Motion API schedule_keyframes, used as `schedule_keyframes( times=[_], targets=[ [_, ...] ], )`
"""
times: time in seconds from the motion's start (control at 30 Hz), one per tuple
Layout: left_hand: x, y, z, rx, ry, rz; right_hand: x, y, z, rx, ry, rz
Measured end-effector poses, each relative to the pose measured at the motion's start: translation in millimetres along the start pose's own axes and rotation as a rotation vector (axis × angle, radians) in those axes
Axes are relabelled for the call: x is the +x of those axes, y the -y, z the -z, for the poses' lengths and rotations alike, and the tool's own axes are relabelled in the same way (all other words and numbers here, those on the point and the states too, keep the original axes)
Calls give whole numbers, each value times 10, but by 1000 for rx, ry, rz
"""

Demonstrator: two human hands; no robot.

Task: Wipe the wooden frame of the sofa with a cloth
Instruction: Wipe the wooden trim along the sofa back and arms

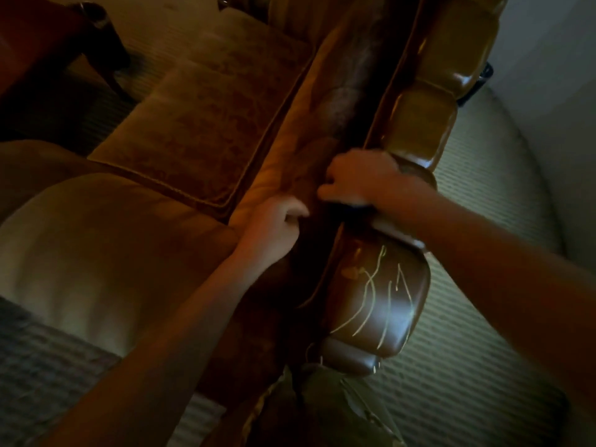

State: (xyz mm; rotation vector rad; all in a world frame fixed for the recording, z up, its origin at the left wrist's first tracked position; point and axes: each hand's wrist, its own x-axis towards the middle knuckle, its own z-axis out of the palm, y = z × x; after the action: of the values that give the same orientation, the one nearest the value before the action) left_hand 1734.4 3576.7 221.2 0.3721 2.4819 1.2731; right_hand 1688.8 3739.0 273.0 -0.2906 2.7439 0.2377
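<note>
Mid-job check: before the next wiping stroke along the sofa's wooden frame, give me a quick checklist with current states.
1. Right hand on the wooden frame: ok.
2. Cloth under the right hand: cannot tell; only a dark edge shows beneath it.
3. Left hand bracing on the back cushion: ok.
4. Frame ahead free of objects: ok.
5. Pale scratch marks on the near frame section: not ok.

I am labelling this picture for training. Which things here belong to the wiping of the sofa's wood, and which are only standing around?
Part of the job:
- wooden frame, glossy, with pale scratches
- right hand on the frame; a bit of blue under it may be the cloth
- left hand, gripping the back padding

Only around:
- seat cushion
- dark table leg
- carpet
</note>
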Motion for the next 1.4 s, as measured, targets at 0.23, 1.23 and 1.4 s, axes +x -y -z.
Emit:
schedule_keyframes(
  times=[0.23, 1.23, 1.4],
  targets=[
    [27, 320, -189, 356, 89, -76, -599, 783, -406, -201, -167, -45],
    [-411, 112, -231, 77, -75, -22, -1358, 735, -663, 189, -760, -333],
    [-533, -132, -416, -47, -98, -106, -1644, 1038, -1081, 188, -791, -151]
  ],
)
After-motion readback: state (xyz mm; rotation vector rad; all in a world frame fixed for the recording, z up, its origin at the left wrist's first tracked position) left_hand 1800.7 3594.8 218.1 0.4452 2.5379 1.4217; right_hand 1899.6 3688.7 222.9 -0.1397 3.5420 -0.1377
